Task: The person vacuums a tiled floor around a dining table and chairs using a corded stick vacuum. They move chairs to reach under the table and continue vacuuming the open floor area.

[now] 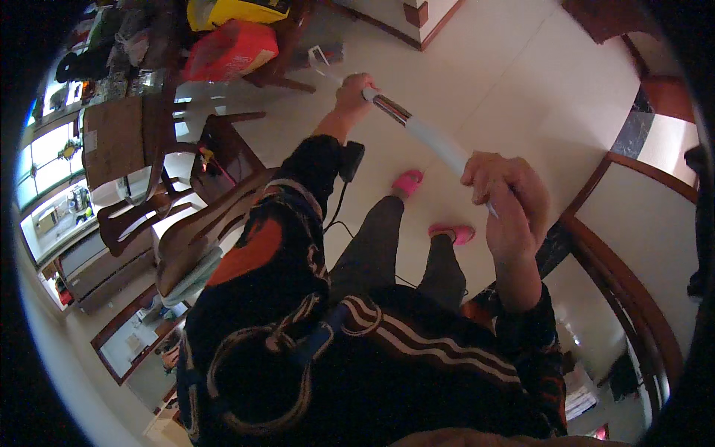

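Observation:
A white pole with a shiny metal section (pixel 439 143) slants across in front of me, above the floor. My left hand (pixel 353 98) is closed round its upper left part, just beyond the metal section. Past that hand, a pale, thin frame-like end (pixel 323 62) shows; I cannot make out exactly what it is. My right hand (pixel 512 195) is closed round the lower right end, fingers curled over it, and a small pale tip pokes out beneath them. A black box-shaped thing with a cable (pixel 352 161) hangs by my left forearm.
Pale floor tiles (pixel 506 97) stretch ahead; my feet wear pink slippers (pixel 451 233). At left stand wooden chairs (pixel 134 216) and a table loaded with things, beside a red bag (pixel 231 51) and a yellow bag (pixel 234 12). Wood-framed panels (pixel 633 194) line the right.

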Action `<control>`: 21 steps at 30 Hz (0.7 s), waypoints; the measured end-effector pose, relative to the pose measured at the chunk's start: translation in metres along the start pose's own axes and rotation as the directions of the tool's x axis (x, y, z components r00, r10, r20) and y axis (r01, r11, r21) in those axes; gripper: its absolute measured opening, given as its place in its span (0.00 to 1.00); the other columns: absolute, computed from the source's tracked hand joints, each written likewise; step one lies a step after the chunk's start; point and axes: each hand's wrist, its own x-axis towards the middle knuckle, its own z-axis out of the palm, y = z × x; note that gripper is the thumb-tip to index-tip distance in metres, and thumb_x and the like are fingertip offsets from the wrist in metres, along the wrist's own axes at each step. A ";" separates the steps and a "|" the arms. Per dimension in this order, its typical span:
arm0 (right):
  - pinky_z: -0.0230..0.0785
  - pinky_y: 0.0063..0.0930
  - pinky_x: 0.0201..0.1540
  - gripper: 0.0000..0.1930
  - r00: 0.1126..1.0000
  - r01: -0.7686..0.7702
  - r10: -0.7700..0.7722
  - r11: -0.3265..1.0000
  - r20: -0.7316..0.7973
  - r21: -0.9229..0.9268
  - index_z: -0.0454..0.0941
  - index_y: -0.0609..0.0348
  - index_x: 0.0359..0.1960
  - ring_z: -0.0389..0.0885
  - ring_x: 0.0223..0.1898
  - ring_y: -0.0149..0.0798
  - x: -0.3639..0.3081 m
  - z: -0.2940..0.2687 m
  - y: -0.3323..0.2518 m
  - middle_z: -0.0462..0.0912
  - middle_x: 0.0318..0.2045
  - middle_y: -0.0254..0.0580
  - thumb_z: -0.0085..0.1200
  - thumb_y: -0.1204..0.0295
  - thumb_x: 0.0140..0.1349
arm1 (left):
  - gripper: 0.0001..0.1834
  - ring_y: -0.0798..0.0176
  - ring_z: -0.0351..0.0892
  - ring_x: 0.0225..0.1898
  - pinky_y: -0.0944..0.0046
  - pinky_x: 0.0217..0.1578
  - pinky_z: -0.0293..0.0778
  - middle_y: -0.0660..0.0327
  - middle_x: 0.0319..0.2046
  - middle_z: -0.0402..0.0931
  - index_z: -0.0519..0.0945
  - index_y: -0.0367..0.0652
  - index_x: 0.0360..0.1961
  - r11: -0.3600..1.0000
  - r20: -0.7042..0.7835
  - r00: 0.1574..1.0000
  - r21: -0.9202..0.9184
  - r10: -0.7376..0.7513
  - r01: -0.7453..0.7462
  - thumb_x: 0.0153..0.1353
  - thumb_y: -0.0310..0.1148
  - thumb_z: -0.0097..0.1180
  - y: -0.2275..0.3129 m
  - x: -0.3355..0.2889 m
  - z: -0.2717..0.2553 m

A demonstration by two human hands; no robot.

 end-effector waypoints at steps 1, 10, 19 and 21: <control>0.67 0.32 0.40 0.06 0.998 0.029 -0.028 0.999 0.047 -0.024 0.71 0.66 0.29 0.73 0.33 0.37 0.000 -0.002 -0.005 0.75 0.28 0.44 0.43 0.78 0.62 | 0.13 0.49 0.77 0.42 0.51 0.41 0.72 0.55 0.33 0.78 0.75 0.44 0.31 1.000 -0.030 1.000 -0.011 -0.005 0.004 0.52 0.35 0.69 0.010 -0.006 0.004; 0.66 0.27 0.33 0.04 1.000 0.000 0.007 0.964 0.025 -0.267 0.71 0.67 0.26 0.72 0.27 0.33 -0.063 -0.004 -0.093 0.74 0.27 0.44 0.45 0.83 0.57 | 0.12 0.47 0.77 0.40 0.47 0.37 0.72 0.59 0.31 0.78 0.77 0.48 0.29 0.993 -0.100 0.995 -0.118 -0.021 0.009 0.53 0.41 0.67 0.113 -0.047 0.021; 0.69 0.38 0.33 0.08 0.970 0.188 -0.242 0.718 0.014 -0.670 0.69 0.61 0.21 0.71 0.24 0.38 -0.123 0.003 -0.184 0.70 0.21 0.42 0.50 0.76 0.58 | 0.14 0.50 0.79 0.38 0.50 0.35 0.72 0.60 0.30 0.78 0.76 0.49 0.31 0.978 0.047 0.995 -0.192 0.091 -0.081 0.50 0.40 0.69 0.236 -0.088 0.013; 0.69 0.33 0.29 0.08 0.972 0.176 -0.229 0.588 0.046 -0.790 0.67 0.59 0.22 0.70 0.23 0.37 -0.140 0.004 -0.210 0.68 0.21 0.40 0.51 0.75 0.58 | 0.14 0.49 0.79 0.38 0.49 0.35 0.72 0.60 0.29 0.79 0.77 0.48 0.32 0.965 0.114 0.981 -0.229 0.158 -0.129 0.49 0.37 0.69 0.263 -0.100 0.011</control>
